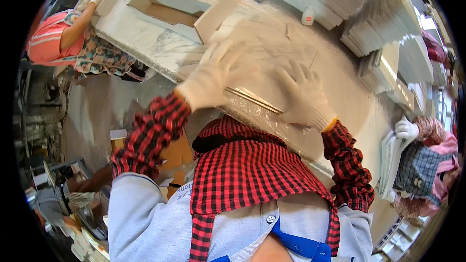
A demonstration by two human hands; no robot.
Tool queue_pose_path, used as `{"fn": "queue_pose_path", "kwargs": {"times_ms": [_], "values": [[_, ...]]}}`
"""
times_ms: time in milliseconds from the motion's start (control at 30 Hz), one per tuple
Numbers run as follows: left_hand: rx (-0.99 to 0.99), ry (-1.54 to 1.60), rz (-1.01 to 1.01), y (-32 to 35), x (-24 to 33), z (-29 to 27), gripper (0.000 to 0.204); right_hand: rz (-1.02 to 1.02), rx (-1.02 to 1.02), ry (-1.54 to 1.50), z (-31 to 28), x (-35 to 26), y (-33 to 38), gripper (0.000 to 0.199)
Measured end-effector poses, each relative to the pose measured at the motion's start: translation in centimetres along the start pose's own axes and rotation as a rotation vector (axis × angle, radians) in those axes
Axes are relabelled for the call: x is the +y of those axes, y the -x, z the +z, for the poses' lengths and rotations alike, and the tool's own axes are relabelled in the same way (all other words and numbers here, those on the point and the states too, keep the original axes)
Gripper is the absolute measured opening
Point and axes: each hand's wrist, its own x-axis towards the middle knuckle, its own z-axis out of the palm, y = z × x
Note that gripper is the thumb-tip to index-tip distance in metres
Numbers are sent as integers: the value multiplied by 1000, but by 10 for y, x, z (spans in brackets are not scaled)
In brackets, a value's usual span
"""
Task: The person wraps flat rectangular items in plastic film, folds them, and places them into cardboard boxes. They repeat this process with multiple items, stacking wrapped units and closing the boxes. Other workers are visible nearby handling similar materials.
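Note:
Both my hands wear pale knitted gloves and reach over the worktable. My left hand (211,80) is smeared by motion, but its fingers look stretched out and apart, with nothing seen in them. My right hand (306,98) has its fingers spread over the table and holds nothing visible. Between the two hands, near the table's front edge, lie thin, shiny strips (253,100). Crumpled see-through plastic film (257,115) lies just in front of them. Whether either palm touches the tabletop (272,48), I cannot tell.
An open cardboard box (213,17) stands at the far left of the table. A white bottle (307,16) is at the back, beside tall stacks of pale panels (383,17). One co-worker (63,39) is at the left; another (422,165), at the right, grips white panels (390,157).

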Motion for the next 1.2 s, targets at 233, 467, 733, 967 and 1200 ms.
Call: {"fn": "queue_pose_path", "kwargs": {"times_ms": [233,467,733,967,1200], "values": [[-278,160,95,-35,-44,33,102,208,-226,-79,9,18,27,110],[-330,192,89,-35,-43,30,111,117,-62,-35,18,22,34,99],[-362,106,125,-35,-46,30,118,81,-79,61,17,28,43,106],[-563,135,126,-56,-38,14,114,124,-172,38,18,30,43,114],[-303,71,220,-44,-43,26,109,118,-146,40,15,29,43,115]]}}
